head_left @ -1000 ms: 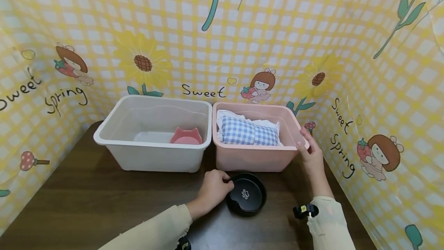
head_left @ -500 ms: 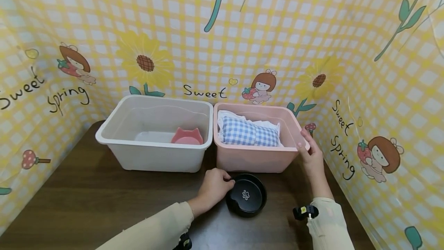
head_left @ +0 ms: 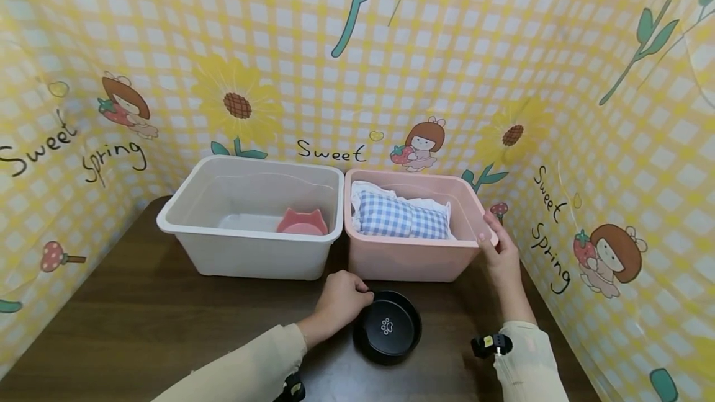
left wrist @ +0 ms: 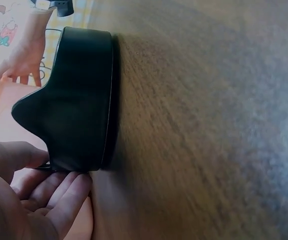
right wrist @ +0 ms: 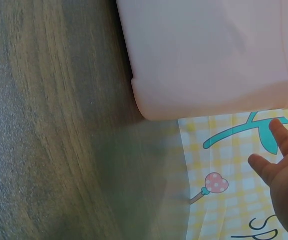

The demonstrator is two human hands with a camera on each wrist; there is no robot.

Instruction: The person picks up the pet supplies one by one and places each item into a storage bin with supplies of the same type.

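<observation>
A round black pet bowl (head_left: 389, 327) with a white paw print inside stands at the table's front middle. My left hand (head_left: 341, 299) pinches its far left rim; in the left wrist view the thumb is over the rim and the fingers (left wrist: 74, 197) lie against the outer wall. My right hand (head_left: 504, 265) grips the right front corner of a pink plastic bin (head_left: 408, 260), thumb at the rim and fingers along the outside. A blue-and-white checked pillow (head_left: 399, 216) with a white ruffled edge lies in the pink bin.
Left of the pink bin, side by side with it, stands a white bin (head_left: 251, 256) holding a pink cat-ear bowl (head_left: 302, 222). Both stand on a dark wooden table (head_left: 139, 327), before a yellow checked printed cloth (head_left: 313, 98) that rises at the back and sides.
The black bowl's near side has swung toward me and slightly left, its rim still pinched by my left hand. My right hand stays on the pink bin. The head view has tilted slightly.
</observation>
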